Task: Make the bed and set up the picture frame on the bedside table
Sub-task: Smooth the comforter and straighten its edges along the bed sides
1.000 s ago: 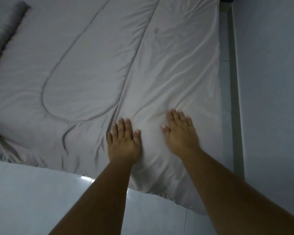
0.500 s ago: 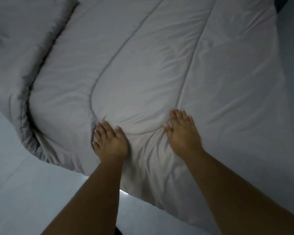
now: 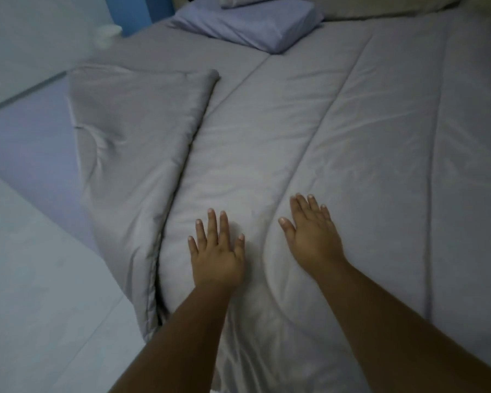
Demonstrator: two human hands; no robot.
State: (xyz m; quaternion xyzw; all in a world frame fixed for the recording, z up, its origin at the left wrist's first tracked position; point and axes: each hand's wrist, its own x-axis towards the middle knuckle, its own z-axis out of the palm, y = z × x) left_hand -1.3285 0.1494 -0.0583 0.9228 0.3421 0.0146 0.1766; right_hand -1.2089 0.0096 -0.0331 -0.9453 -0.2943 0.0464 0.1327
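Observation:
A grey quilted comforter (image 3: 366, 143) covers most of the bed. My left hand (image 3: 216, 256) lies flat on it, fingers spread, holding nothing. My right hand (image 3: 313, 236) also rests palm down on the comforter, a little further right, fingers apart. The comforter's left corner (image 3: 130, 131) is folded over and hangs off the bed's side. A lavender pillow (image 3: 252, 26) lies at the head of the bed. No picture frame or bedside table is clearly visible.
Pale tiled floor (image 3: 40, 293) lies to the left of the bed. A lavender sheet (image 3: 31, 143) shows beside the folded corner. A small white object (image 3: 108, 35) stands at the far left near a blue wall strip (image 3: 136, 12).
The view has lifted and swung toward the head of the bed, revealing the pillow. Both hands have slid forward over the comforter and now lie flat with fingers spread.

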